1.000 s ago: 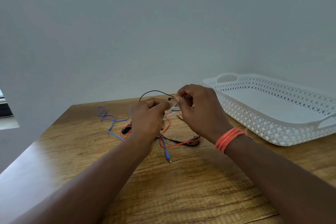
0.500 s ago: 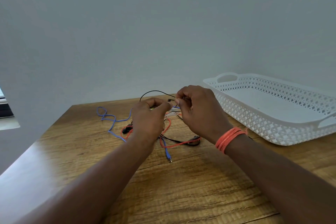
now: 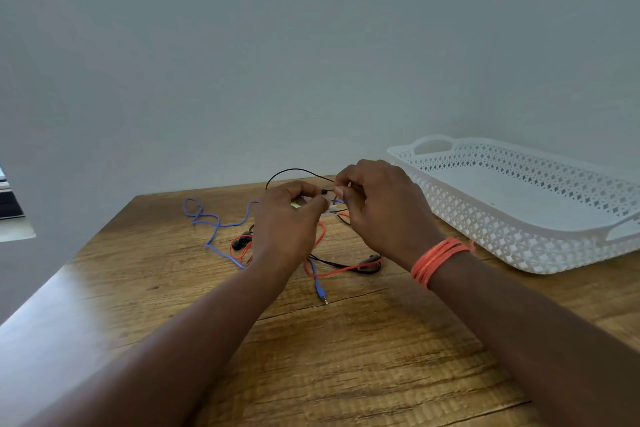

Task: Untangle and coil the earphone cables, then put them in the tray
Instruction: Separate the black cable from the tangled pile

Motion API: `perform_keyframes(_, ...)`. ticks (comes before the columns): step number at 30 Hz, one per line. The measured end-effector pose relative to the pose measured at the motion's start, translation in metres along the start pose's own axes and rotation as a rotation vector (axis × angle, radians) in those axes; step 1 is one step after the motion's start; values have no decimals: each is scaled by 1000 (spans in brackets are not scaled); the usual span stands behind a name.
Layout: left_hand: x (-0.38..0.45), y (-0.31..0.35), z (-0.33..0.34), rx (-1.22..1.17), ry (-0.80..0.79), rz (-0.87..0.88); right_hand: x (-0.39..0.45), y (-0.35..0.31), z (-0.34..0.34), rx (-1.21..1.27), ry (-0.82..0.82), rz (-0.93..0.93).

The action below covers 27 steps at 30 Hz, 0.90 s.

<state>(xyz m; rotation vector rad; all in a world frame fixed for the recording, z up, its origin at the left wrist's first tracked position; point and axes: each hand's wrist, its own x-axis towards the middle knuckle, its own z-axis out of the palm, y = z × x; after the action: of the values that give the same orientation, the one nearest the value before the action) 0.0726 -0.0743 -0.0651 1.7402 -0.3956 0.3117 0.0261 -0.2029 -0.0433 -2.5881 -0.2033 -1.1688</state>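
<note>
Head view: both my hands were up over the cable tangle (image 3: 311, 253) on the wooden tabletop (image 3: 346, 357), fingers curled. My left hand (image 3: 287, 218) pinched a bunch of cable at the tangle's top; a bit of white and something yellow-green showed between thumb and fingers, too small to identify. My right hand (image 3: 384, 208) pinched the black cable (image 3: 294, 170) just right of the left hand, fingertips nearly touching. That black cable arched up and over from behind the left hand to the right hand. The blue cable (image 3: 207, 218) ran out left of the tangle in loose bends, and its plug (image 3: 323, 298) lay on the near side of the tangle. The red cable (image 3: 332, 274) looped flat under both hands, crossed with black. The white lattice tray (image 3: 519, 239) sat right of the tangle, well apart, no cable in it. Orange band (image 3: 436, 260) on my right wrist.
</note>
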Motion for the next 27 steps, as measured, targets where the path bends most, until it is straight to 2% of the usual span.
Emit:
perform_keyframes(7, 1, -4, -1, 176, 13, 98, 0, 1, -3, -4, -39, 3)
perform_keyframes(14, -1, -2, 1, 290, 52, 120, -1, -1, -4, -121, -113, -57)
perform_keyframes(27, -1, 3, 3, -22, 21, -124, -1, -3, -3, -89, -82, -5)
